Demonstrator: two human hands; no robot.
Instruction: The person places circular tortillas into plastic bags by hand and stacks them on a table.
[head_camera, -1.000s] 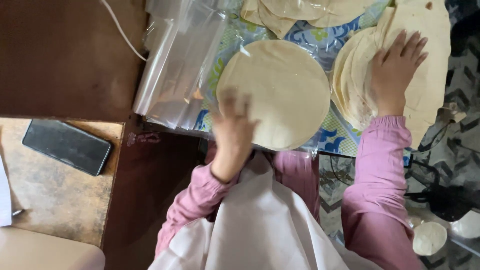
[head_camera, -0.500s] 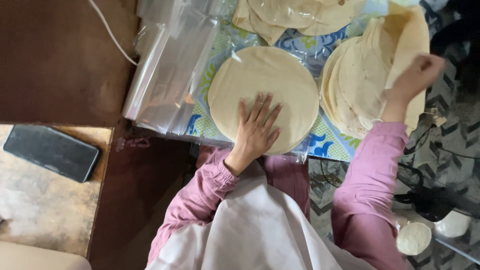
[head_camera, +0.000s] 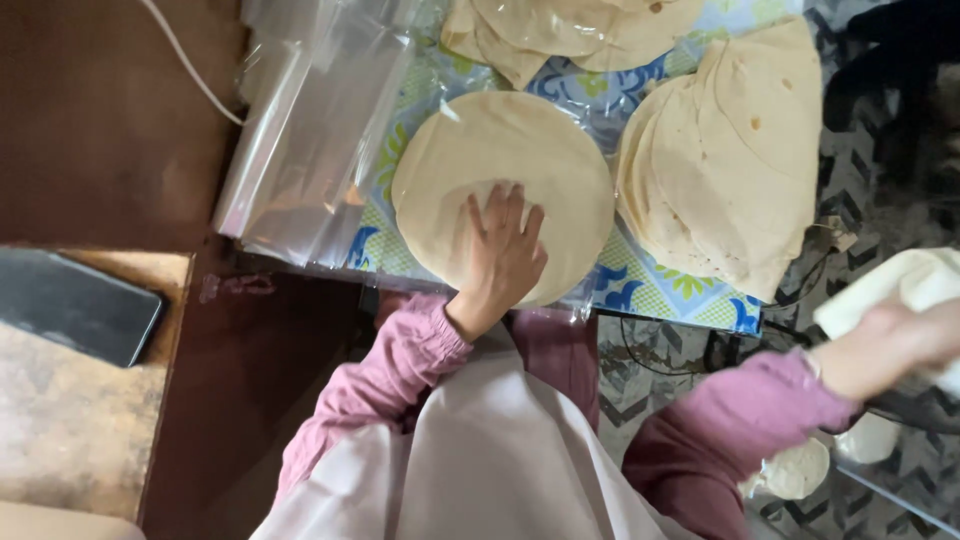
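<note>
Home kitchen or small food-prep spot: stacks of flatbreads (head_camera: 725, 170) on patterned tablecloth (head_camera: 650, 285), clear plastic bags (head_camera: 300, 150) at table's left edge, dough balls (head_camera: 795, 470) below.

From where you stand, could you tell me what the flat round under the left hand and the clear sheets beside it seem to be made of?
Round: looks like thin flatbread dough, pale cream, matte, with faint darker spots; the left hand lies flat on it. Whether raw or cooked, I cannot tell.
Clear sheets: probably thin plastic film or bags, glossy and see-through, with creases and bright glare.
</note>
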